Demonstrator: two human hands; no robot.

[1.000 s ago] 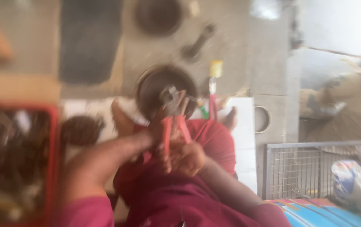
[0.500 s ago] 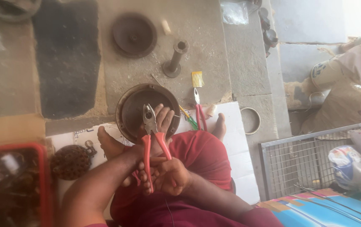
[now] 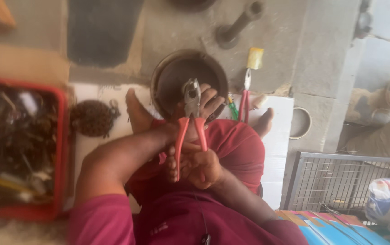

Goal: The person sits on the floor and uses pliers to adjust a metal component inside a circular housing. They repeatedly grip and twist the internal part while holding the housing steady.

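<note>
My right hand is closed around the red handles of a pair of pliers. The steel jaws point at a round dark metal drum, which rests on the floor between my bare feet. The fingers of my left hand lie on the drum's near rim, right beside the jaws. Whether the jaws grip anything is hidden. My left forearm crosses over my red trousers.
A second pair of red-handled pliers and a green screwdriver lie right of the drum. A coiled chain and a red crate of tools sit to the left. A metal post, a dark mat, a ring and a wire cage surround me.
The view went from blurred to sharp and drew closer to the drum. The pliers stayed in my right hand, jaws at the drum's rim, with my left fingers beside them.
</note>
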